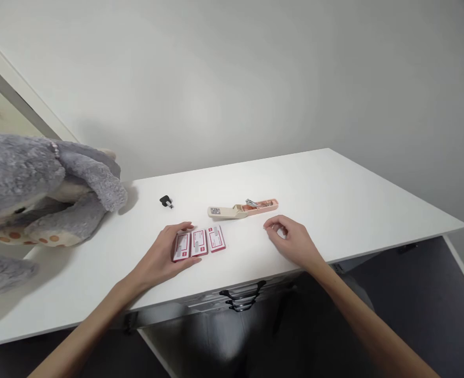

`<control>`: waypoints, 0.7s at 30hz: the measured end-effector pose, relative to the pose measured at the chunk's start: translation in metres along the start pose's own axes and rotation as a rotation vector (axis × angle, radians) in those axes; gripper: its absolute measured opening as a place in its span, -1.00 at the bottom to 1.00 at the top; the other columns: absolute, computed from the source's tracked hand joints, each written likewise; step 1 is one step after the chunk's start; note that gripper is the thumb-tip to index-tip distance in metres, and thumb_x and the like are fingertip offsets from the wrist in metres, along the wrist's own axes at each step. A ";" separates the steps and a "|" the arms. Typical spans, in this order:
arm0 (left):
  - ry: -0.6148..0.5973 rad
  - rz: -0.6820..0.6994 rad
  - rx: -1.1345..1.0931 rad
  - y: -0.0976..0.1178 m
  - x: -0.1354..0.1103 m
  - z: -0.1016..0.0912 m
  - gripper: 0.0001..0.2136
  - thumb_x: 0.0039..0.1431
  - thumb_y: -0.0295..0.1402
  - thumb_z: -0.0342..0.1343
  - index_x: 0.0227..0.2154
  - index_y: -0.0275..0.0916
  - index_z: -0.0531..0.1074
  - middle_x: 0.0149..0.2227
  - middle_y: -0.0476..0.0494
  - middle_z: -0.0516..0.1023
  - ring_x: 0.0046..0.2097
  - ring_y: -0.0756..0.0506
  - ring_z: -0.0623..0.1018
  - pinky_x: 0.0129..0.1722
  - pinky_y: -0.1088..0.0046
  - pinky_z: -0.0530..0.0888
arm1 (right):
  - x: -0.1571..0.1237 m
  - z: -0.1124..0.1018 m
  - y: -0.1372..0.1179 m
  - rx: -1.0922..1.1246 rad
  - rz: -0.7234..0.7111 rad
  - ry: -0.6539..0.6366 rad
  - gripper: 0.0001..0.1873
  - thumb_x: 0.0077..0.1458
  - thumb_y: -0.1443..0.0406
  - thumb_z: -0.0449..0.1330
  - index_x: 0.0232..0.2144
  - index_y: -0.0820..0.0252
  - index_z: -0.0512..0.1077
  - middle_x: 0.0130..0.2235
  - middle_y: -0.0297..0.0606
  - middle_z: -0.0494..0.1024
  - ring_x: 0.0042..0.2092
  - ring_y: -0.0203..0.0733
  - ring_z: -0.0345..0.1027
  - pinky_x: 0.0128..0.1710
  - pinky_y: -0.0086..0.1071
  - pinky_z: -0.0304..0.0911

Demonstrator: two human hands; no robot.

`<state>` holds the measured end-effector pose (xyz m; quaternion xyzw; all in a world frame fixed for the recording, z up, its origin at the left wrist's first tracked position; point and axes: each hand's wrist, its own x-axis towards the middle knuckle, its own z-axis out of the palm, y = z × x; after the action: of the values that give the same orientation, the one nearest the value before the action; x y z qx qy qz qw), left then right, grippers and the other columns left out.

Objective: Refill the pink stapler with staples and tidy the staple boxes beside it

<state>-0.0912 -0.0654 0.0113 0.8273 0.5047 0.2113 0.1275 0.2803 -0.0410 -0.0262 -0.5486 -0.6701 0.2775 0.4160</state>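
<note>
Three small white-and-red cards or packs lie in a row on the white table: a left one (182, 245), a middle one (199, 242) and a right one (217, 238). My left hand (169, 251) rests at the left end of this row, its thumb stretched along the near edge and its fingers along the far side, spread apart. Off to the right, my right hand (291, 239) is on the tabletop with thumb and fingers curled together; I see nothing between them. Beyond the cards lies an opened long case with a cream lid (224, 212) and a pink tray (263, 208) holding a nail clipper (251, 202).
A black plug-like item (166, 201) with a light metallic part lies at the back left. A big grey plush toy (70, 189) takes up the table's left end. Dark handles (243, 295) show below the front edge, and a grey wall (232, 94) stands behind.
</note>
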 end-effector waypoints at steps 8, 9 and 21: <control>0.010 0.000 -0.072 -0.008 -0.006 -0.005 -0.24 0.21 0.00 0.36 0.37 -0.06 0.18 0.29 -0.31 0.48 0.22 -0.32 0.55 0.19 0.01 0.53 | -0.005 0.010 -0.014 -0.079 -0.107 -0.163 -0.77 0.21 0.18 0.24 -0.09 0.01 0.54 -0.15 -0.28 0.64 -0.24 -0.10 0.48 -0.19 -0.23 0.34; 0.020 0.000 -0.061 -0.008 -0.006 -0.004 -0.24 0.21 0.01 0.36 0.37 -0.06 0.18 0.28 -0.30 0.48 0.21 -0.31 0.56 0.18 0.03 0.54 | -0.006 0.013 -0.017 -0.076 -0.130 -0.177 -0.75 0.22 0.18 0.25 -0.05 0.01 0.52 -0.13 -0.27 0.63 -0.22 -0.09 0.49 -0.15 -0.21 0.35; 0.092 -0.010 0.041 -0.017 -0.011 0.000 -0.26 0.15 0.12 0.35 0.31 -0.03 0.31 0.19 -0.27 0.56 0.15 -0.38 0.59 0.09 0.01 0.57 | -0.002 0.069 -0.058 -0.061 -0.280 -0.331 -0.30 0.16 0.23 0.35 0.33 -0.05 0.34 0.37 -0.15 0.44 0.20 0.11 0.47 0.18 0.03 0.35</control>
<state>-0.1085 -0.0672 0.0014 0.8167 0.5182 0.2380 0.0879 0.1915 -0.0515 -0.0137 -0.4096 -0.8068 0.2829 0.3182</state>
